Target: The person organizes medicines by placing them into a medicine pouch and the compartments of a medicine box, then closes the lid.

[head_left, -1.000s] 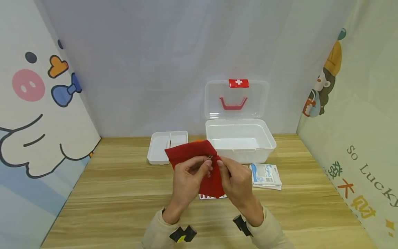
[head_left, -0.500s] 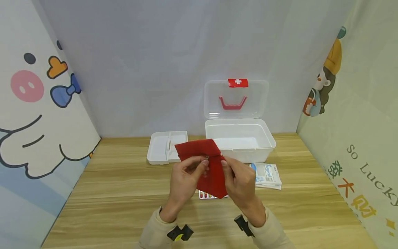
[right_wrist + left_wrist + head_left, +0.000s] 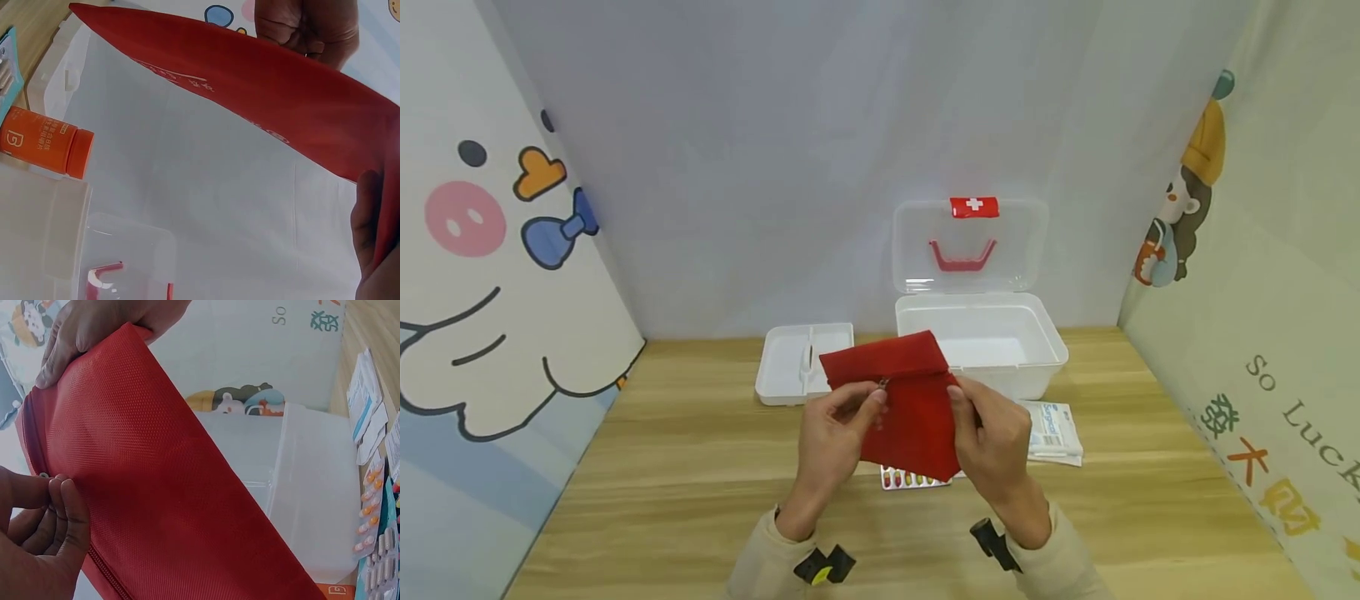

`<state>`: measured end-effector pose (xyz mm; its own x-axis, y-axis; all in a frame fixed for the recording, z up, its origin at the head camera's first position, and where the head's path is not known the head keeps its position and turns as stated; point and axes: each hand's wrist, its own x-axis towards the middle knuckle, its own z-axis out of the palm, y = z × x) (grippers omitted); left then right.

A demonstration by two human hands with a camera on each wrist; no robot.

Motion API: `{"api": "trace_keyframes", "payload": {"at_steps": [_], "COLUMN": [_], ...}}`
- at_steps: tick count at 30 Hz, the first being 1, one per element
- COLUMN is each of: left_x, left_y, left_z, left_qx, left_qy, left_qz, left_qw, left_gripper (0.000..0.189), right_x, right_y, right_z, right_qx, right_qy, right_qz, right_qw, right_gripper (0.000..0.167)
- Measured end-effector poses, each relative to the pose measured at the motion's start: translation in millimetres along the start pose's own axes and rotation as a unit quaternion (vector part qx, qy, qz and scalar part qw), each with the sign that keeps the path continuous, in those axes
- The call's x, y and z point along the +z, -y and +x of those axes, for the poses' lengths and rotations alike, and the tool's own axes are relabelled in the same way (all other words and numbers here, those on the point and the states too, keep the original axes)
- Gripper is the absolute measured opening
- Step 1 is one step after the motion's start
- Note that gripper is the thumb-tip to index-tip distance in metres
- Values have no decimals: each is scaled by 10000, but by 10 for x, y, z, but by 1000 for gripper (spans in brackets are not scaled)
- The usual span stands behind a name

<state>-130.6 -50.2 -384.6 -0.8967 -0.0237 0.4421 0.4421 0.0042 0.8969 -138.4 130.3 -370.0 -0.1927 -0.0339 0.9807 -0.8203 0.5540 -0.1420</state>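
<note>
Above the wooden surface (image 3: 685, 483): I have a red pouch (image 3: 917, 421) in my head view, held in the air between two bare hands, tilted, its lower edge overlapping a capsule sheet (image 3: 917, 481).
Left grip (image 3: 833, 433): thumb and fingers together, pinching the small zipper pull (image 3: 883, 383) on the pouch.
Right grip (image 3: 997, 437): clamped on the pouch's right edge, thumb on the side facing me.
Zipper (image 3: 106, 573): its teeth show below the left grip in my left wrist view.
White box (image 3: 1018, 382): stands behind the pouch, partly covered by it, with its clear lid (image 3: 917, 254) raised; I see a red handle (image 3: 963, 264) on that lid.
White tray (image 3: 784, 354): rests left of the box, divided, one corner behind the pouch.
Surgical packet (image 3: 1054, 429): lies in front of the box, partly hidden by the right grip.
Orange bottle (image 3: 44, 140): shows between tray and box in my right wrist view.
Orange-and-pink sheet (image 3: 372, 509): lies near the box in my left wrist view.
Sleeves (image 3: 767, 554): beige, one on each arm.
</note>
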Motion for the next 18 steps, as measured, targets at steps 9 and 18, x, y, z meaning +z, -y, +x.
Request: {"api": "trace_keyframes", "payload": {"at_steps": [9, 18], "left_x": [11, 9], "left_y": [189, 211], "left_z": [-69, -18], "left_qx": [96, 595], "left_qy": [-251, -210], "left_qz": [80, 147], "left_qw": [9996, 9979], "left_gripper": [7, 6], "right_x": [44, 54], "right_y": [-97, -191], "right_z": [-151, -179], "right_qx": [39, 4], "right_qy": [-23, -204], "right_qz": [72, -42], "right_qw": [10000, 9998], "right_gripper": [35, 38]}}
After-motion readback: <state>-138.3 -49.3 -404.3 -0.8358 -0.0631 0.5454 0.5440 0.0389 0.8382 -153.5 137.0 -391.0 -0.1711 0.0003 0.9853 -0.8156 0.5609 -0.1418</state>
